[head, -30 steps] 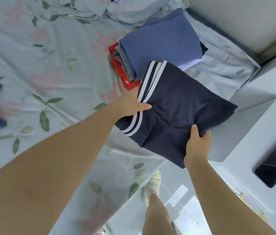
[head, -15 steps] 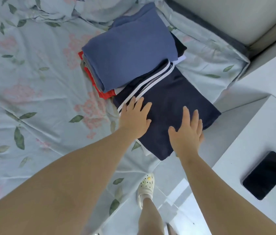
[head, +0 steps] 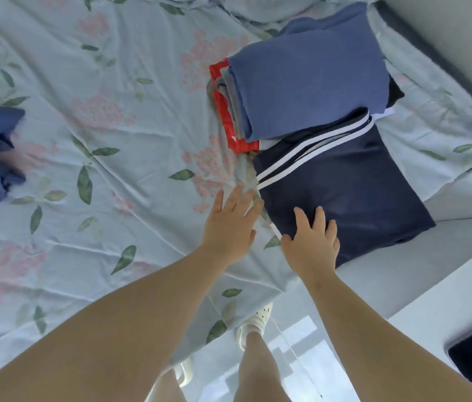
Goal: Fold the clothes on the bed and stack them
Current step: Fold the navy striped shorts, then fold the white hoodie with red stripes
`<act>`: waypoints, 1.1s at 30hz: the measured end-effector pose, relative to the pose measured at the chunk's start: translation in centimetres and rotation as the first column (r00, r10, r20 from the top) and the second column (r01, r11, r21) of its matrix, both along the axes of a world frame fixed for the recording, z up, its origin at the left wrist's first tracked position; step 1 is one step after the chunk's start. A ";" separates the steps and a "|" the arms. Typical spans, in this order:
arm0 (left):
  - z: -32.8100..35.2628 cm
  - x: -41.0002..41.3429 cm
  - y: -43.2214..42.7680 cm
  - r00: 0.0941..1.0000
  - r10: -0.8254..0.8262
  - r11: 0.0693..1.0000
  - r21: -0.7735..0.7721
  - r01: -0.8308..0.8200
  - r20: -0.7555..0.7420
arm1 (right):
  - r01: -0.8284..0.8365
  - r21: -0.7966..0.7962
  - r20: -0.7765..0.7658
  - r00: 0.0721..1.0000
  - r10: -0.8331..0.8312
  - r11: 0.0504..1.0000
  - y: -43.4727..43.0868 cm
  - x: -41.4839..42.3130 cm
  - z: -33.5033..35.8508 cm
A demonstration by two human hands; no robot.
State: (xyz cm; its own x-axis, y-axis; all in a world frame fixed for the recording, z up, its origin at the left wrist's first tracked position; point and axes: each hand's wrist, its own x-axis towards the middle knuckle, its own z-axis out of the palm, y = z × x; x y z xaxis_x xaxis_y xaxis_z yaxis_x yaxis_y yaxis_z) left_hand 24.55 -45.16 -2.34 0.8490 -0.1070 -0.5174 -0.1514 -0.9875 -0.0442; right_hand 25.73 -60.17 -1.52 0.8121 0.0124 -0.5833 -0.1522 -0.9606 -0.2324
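Navy white-striped folded garment (head: pixel 345 192), set against blue-topped stack of folded clothes (head: pixel 307 79)
Touched by right hand (head: pixel 311 242), fingers spread flat; left hand (head: pixel 229 224) alongside, fingers likewise spread

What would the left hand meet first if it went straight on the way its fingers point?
Probably the white-striped corner of the folded dark navy garment, just ahead of the left hand, though depth is unclear.
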 end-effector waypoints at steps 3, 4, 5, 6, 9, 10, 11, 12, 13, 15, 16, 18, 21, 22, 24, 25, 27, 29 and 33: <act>0.6 -2.8 3.6 0.993 0.119 0.993 0.008 -0.119 -0.001 | -0.142 0.038 0.000 0.990 0.142 0.989 4.1 -1.3 0.4; 0.8 -3.9 5.1 0.986 0.167 0.986 0.000 -0.167 0.005 | -0.191 0.054 -0.003 0.982 0.191 0.980 5.7 -1.8 0.4; 1.0 -5.0 6.6 0.976 0.218 0.976 -0.012 -0.217 0.016 | -0.244 0.067 -0.001 0.970 0.245 0.967 7.2 -2.3 0.3; 1.2 -6.2 8.1 0.963 0.268 0.963 -0.025 -0.267 0.029 | -0.296 0.077 0.007 0.955 0.296 0.952 8.8 -2.8 0.2; 1.7 -10.5 13.1 0.915 0.400 0.916 -0.039 -0.398 0.051 | -0.372 0.124 0.003 0.927 0.375 0.920 13.9 -4.6 0.4; 1.7 -11.9 14.7 0.899 0.434 0.901 -0.039 -0.433 0.050 | -0.379 0.145 -0.014 0.923 0.385 0.914 15.6 -5.3 0.5; 1.8 -13.3 16.4 0.883 0.467 0.884 -0.039 -0.465 0.050 | -0.395 0.163 -0.026 0.915 0.404 0.904 17.4 -6.1 0.6; 1.7 -14.7 18.0 0.868 0.495 0.869 -0.039 -0.494 0.048 | -0.417 0.175 -0.033 0.903 0.429 0.892 19.2 -6.9 0.7; 1.7 -16.0 19.8 0.855 0.517 0.856 -0.038 -0.515 0.046 | -0.444 0.186 -0.036 0.888 0.457 0.877 21.1 -7.7 0.6; 1.4 -18.1 23.3 0.837 0.546 0.838 -0.036 -0.545 0.042 | -0.490 0.205 -0.034 0.862 0.506 0.847 24.8 -9.1 0.4; 1.3 -19.0 25.1 0.826 0.562 0.827 -0.036 -0.561 0.045 | -0.509 0.214 -0.029 0.850 0.527 0.833 26.7 -9.8 0.2; 0.9 -20.6 28.9 0.801 0.595 0.803 -0.045 -0.594 0.067 | -0.535 0.230 -0.026 0.832 0.555 0.813 30.5 -11.1 -0.2; -0.1 -22.5 34.4 0.763 0.641 0.767 -0.060 -0.639 0.081 | -0.549 0.243 -0.039 0.818 0.573 0.800 36.1 -12.7 -0.8; -0.5 -23.1 36.2 0.749 0.657 0.754 -0.058 -0.655 0.081 | -0.558 0.248 -0.041 0.811 0.584 0.792 37.9 -13.1 -1.0; -1.2 -24.1 39.7 0.719 0.690 0.724 -0.059 -0.688 0.083 | -0.579 0.266 -0.046 0.791 0.610 0.771 41.4 -13.9 -1.5; -1.6 -24.6 41.3 0.701 0.708 0.706 -0.065 -0.705 0.085 | -0.587 0.277 -0.052 0.781 0.622 0.761 42.9 -14.2 -1.9; -2.4 -25.5 44.2 0.652 0.753 0.658 -0.092 -0.747 0.087 | -0.604 0.286 -0.054 0.765 0.642 0.744 45.9 -14.6 -2.7; -3.3 -26.3 46.5 0.587 0.805 0.594 -0.138 -0.793 0.091 | -0.629 0.282 -0.061 0.742 0.668 0.725 48.5 -14.7 -3.7; -4.8 -27.2 49.8 0.481 0.856 0.515 -0.228 -0.826 0.191 | -0.648 0.228 -0.213 0.695 0.687 0.727 52.4 -14.7 -6.1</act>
